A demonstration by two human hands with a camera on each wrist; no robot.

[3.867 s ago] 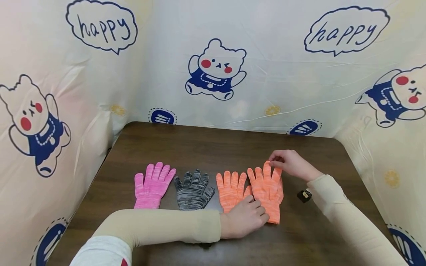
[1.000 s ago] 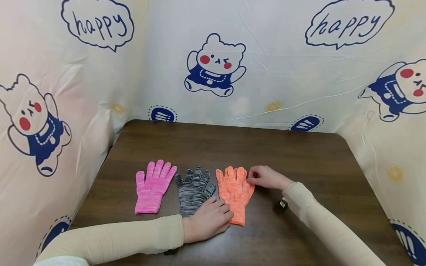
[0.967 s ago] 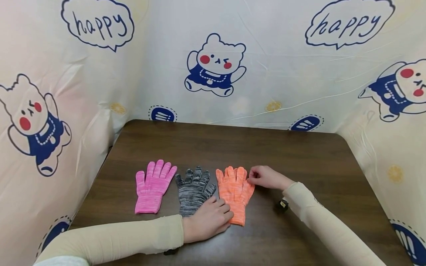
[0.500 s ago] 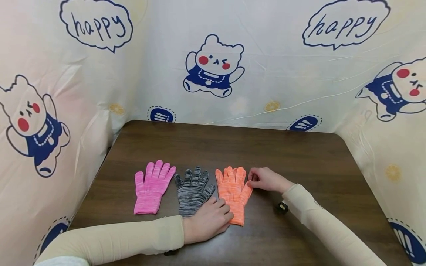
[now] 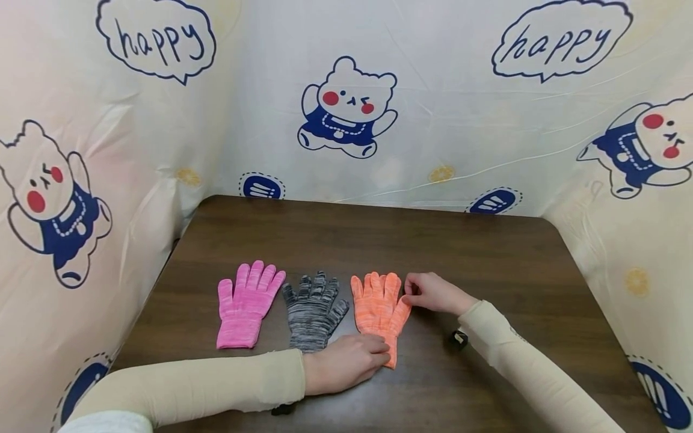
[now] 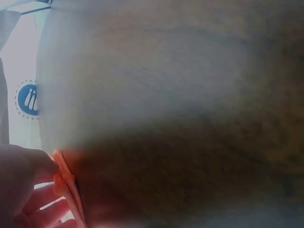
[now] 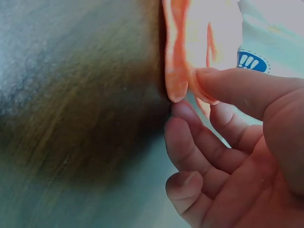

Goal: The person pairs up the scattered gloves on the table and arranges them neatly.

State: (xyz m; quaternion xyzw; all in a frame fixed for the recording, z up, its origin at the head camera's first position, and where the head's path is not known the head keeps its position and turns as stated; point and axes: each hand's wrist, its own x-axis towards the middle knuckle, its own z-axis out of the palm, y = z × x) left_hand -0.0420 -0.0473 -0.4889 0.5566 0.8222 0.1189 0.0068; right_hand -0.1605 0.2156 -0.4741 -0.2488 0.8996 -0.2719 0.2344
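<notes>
An orange knit glove (image 5: 379,304) lies palm-flat with fingers pointing away, and in the right wrist view a second orange layer (image 7: 175,80) shows against it. My left hand (image 5: 349,362) pinches the cuff edge; the left wrist view has that cuff (image 6: 70,187) between thumb and fingers. With thumb and index finger, my right hand (image 5: 435,293) pinches the tip of the glove's thumb. Left of the orange pair lies a grey-black knit glove (image 5: 312,313), its cuff end partly hidden by my left hand. Farther left is a pink glove (image 5: 246,307).
All the gloves lie in a row on a dark brown wooden table (image 5: 460,246). A pale printed cloth (image 5: 433,120) with cartoon bears hangs around its back and sides. My left forearm crosses low over the table's front part.
Earlier, two orange gloves lay side by side; the right one has since been brought left over the other. In the last half second my left hand shifted slightly right along the cuff.
</notes>
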